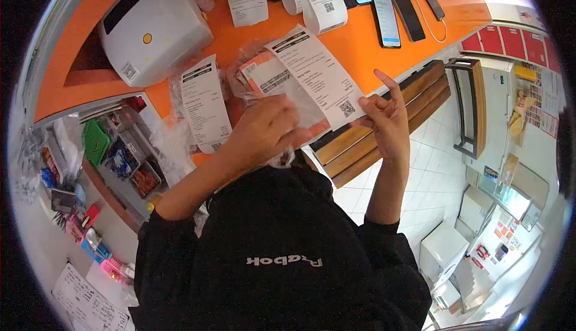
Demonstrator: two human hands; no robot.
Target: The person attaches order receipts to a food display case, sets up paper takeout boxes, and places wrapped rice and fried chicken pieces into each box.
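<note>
A long printed receipt (315, 70) slants over a clear plastic bag (246, 55) that has orange-and-white printed paper inside. The receipt's lower right corner, beside its QR code, is pinched between the thumb and a finger of my right hand (384, 112), whose index finger points up. Over the lower part of the bag lies my left hand (270, 124), slightly blurred; its fingertips touch the plastic, and any grip there is unclear. Just left of it, a second receipt (206, 103) rests on another plastic bag.
An orange counter (354, 43) carries a white printer (153, 31), a small receipt (248, 8), a curled receipt strip (318, 1) and several phones (385, 19) with a cable. A wooden slatted bench (384, 127) stands at the right. Below left is an open drawer (129, 145).
</note>
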